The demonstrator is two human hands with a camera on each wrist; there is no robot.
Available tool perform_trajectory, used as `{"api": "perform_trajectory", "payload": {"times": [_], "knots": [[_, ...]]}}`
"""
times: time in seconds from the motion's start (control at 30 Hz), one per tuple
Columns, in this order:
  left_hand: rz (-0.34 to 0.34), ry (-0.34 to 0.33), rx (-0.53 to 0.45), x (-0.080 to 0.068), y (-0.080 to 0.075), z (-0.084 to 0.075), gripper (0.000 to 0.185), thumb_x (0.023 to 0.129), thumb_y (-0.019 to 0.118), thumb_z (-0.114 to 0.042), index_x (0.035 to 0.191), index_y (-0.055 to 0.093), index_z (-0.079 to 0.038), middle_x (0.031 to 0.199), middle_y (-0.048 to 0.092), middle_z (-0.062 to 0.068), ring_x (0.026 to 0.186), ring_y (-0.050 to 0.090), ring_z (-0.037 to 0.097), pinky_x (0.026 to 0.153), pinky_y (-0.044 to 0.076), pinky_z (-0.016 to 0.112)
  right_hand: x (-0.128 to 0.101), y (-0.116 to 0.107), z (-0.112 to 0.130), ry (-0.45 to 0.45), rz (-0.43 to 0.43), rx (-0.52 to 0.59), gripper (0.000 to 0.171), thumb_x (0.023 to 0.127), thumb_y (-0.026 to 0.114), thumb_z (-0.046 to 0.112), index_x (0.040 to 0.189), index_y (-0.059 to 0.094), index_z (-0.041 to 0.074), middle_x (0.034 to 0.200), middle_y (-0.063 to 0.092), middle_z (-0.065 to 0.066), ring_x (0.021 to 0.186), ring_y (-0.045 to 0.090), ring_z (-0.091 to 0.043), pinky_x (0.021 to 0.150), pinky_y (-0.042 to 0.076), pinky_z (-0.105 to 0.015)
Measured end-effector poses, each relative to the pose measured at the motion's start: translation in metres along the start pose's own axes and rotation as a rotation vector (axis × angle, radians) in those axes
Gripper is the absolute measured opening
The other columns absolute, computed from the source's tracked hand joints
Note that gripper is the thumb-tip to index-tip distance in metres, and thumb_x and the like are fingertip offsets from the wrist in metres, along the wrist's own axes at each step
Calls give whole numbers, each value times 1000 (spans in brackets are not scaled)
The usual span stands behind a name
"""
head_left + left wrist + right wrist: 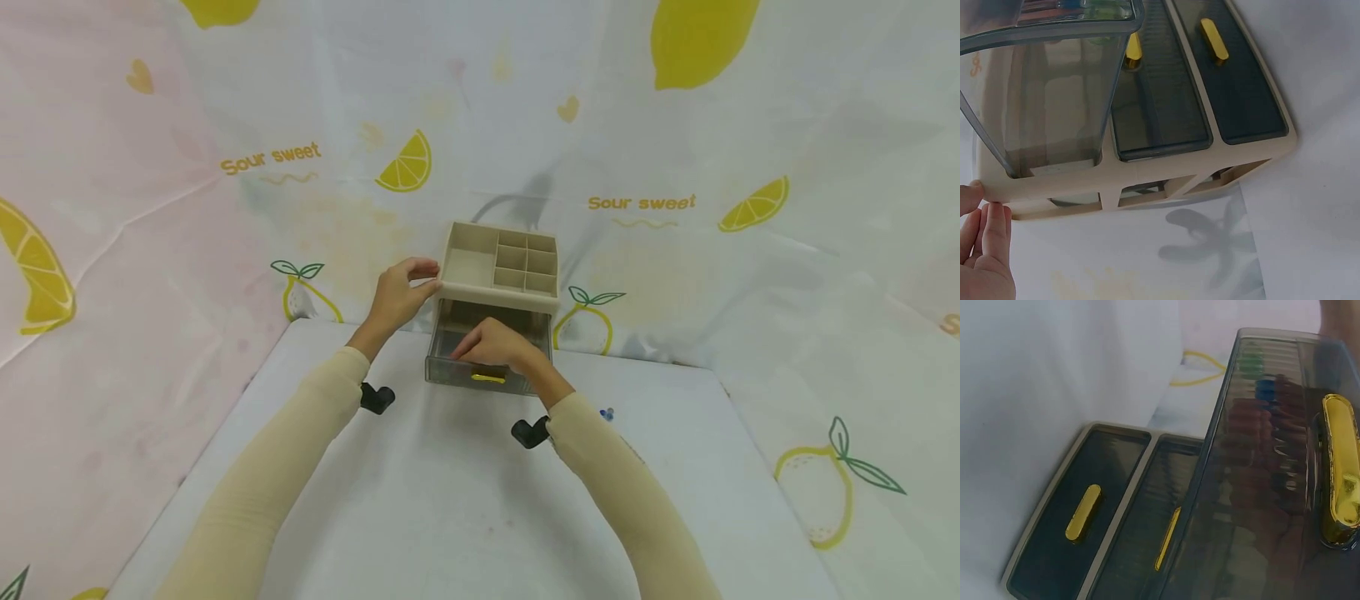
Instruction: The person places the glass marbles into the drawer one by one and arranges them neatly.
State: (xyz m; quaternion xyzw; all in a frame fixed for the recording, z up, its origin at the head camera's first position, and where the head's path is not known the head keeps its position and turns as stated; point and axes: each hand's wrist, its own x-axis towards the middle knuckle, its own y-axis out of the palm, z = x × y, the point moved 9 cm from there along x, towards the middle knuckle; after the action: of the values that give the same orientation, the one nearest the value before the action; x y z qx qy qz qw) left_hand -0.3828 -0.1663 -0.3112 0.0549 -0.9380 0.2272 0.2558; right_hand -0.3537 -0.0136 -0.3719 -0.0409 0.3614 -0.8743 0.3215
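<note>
Head view: one beige drawer organiser (498, 275) standing at the far edge of the white worktop (450, 500), against a lemon-print cloth backdrop (675, 167). Top tray divided into open compartments. Three smoky translucent drawers, each with a gold handle; the top drawer (480, 354) is pulled out toward the person, the lower two drawers (1210, 94) sit flush in the frame.

Left hand (395, 297): at the organiser's upper left corner, fingers (994, 231) nearly straight and lying against the beige frame, thumb on the top rim; a light brace, not a closed grasp.

Right hand (497, 343): palm down over the open top drawer, fingers bent downward into it, just behind the gold handle (488, 378). Whether the fingers pinch anything cannot be told; the fingertips are hidden, and the right wrist view shows only blurred coloured shapes, possibly small items, through the drawer wall.
</note>
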Motion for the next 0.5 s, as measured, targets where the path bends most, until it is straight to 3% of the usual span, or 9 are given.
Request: {"api": "perform_trajectory", "payload": {"times": [0.5], "knots": [[2,-3,-1,0,1,-2,34,89,72,-7,119,64,5,114,69,16,109,64,27,96,48,42,5,3,8,-47,74,-109,14,89,67,6,97,78,3,99,74,-6,87,63,-11,74,51,-23]]}}
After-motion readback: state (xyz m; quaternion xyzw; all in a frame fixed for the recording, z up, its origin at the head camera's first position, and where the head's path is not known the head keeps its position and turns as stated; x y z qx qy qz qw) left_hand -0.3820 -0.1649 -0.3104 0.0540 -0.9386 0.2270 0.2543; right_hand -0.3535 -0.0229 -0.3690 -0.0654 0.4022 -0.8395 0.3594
